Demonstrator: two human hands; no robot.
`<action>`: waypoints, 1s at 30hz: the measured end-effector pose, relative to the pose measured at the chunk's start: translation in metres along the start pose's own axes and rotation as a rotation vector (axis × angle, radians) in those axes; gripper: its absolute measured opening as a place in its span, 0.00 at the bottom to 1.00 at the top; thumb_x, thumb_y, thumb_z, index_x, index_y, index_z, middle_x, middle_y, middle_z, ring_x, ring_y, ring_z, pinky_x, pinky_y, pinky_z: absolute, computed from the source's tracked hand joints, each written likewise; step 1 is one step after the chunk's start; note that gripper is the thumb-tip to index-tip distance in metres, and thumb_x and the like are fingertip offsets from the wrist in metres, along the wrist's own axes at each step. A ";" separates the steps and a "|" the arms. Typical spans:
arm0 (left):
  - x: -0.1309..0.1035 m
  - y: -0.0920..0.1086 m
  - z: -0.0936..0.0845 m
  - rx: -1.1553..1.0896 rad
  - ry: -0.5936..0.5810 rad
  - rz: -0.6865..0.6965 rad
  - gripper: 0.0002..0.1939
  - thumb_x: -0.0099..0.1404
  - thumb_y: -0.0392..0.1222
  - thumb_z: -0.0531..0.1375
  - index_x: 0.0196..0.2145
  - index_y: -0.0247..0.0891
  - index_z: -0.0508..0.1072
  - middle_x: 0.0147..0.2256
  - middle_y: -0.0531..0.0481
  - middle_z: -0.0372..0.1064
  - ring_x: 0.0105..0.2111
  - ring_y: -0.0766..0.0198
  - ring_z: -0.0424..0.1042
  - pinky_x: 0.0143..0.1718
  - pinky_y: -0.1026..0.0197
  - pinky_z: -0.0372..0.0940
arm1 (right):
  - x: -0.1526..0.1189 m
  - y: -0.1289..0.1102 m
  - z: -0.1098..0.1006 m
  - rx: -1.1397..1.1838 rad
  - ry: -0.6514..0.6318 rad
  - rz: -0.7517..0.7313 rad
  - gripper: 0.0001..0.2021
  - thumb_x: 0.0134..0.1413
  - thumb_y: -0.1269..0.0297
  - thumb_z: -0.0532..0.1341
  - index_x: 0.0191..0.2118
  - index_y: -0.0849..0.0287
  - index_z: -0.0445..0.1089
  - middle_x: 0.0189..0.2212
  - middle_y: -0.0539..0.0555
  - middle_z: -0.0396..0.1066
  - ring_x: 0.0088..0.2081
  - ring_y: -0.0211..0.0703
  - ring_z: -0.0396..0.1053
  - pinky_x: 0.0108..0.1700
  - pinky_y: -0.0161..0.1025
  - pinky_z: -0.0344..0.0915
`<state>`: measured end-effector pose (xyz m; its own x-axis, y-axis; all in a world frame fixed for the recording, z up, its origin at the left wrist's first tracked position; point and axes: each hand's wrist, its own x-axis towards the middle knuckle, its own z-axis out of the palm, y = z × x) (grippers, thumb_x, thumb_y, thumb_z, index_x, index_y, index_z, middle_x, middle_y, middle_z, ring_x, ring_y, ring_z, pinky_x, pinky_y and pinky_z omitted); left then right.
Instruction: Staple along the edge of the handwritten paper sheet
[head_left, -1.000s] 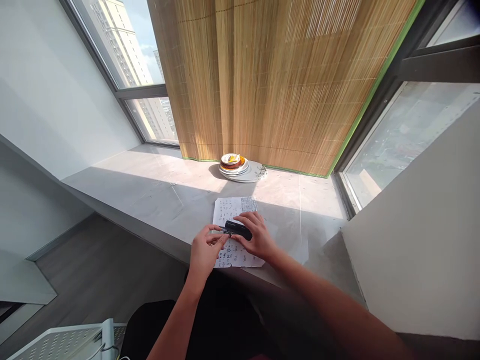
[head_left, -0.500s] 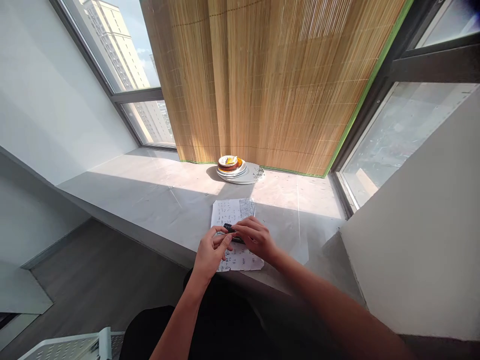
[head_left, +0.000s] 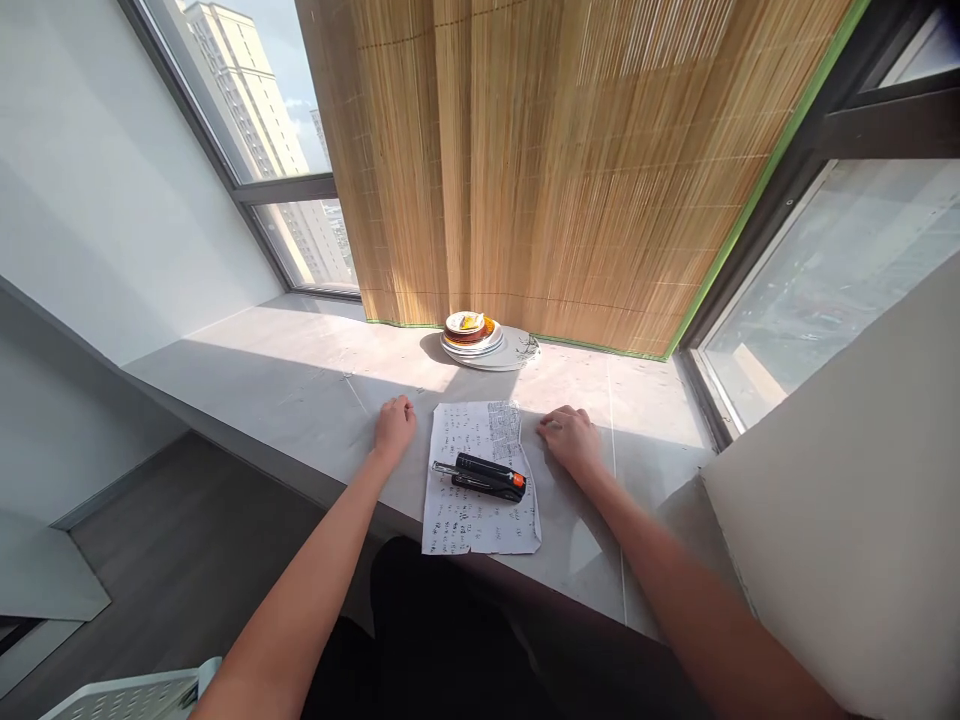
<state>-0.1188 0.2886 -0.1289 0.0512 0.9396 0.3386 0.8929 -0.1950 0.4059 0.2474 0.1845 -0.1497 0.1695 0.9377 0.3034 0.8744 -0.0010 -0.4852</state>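
The left hand, curled into a loose fist, rests on the ledge beside the paper; whether anything small is inside it, I can't fairly tell. The right hand lies palm down on the other side, fingers slightly bent, gripping nothing visible. Both have let go of the black stapler, which they were handling before; it now lies across the paper, its metal strip jutting from the left end. Behind the paper stand the plates, stacked as earlier.
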 end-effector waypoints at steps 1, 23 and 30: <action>0.011 0.000 0.005 0.020 0.006 0.011 0.15 0.71 0.27 0.54 0.49 0.33 0.77 0.53 0.32 0.74 0.56 0.42 0.72 0.56 0.46 0.69 | 0.000 0.000 0.002 -0.016 -0.004 -0.008 0.10 0.65 0.62 0.62 0.44 0.54 0.81 0.49 0.59 0.78 0.52 0.60 0.69 0.49 0.51 0.66; -0.039 0.013 -0.003 -0.134 0.177 0.051 0.04 0.76 0.36 0.57 0.45 0.39 0.71 0.39 0.41 0.77 0.38 0.51 0.77 0.39 0.56 0.69 | -0.020 -0.049 -0.004 0.618 -0.193 -0.636 0.14 0.72 0.52 0.60 0.56 0.52 0.73 0.44 0.58 0.74 0.43 0.50 0.70 0.48 0.50 0.70; -0.103 0.030 -0.018 -0.760 0.184 -0.179 0.15 0.74 0.48 0.61 0.48 0.35 0.80 0.43 0.40 0.81 0.38 0.55 0.79 0.37 0.56 0.73 | -0.023 -0.051 -0.006 0.594 -0.375 -0.785 0.30 0.66 0.44 0.65 0.67 0.53 0.65 0.49 0.59 0.73 0.47 0.52 0.71 0.53 0.52 0.70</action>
<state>-0.1052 0.1808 -0.1368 -0.1976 0.9262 0.3211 0.3282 -0.2461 0.9120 0.2019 0.1613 -0.1272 -0.5881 0.6493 0.4823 0.2974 0.7281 -0.6176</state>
